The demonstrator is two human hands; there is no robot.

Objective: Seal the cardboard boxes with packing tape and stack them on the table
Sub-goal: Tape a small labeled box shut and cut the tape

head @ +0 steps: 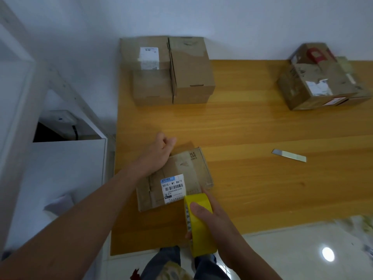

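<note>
The right hand [217,221] is gripping the yellow tape roll [202,244], the flat box [181,168] lying just beyond it. The left hand [161,150] is curling on its far corner, grip unclear; if loose, the box risks sliding, wrinkling the tape.

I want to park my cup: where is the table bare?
The table is bare centrally, between the left box stack, the right boxes and the cutter blade. Crowded: the near-left corner, with the flat box, left hand, right hand and yellow tape roll.
</note>
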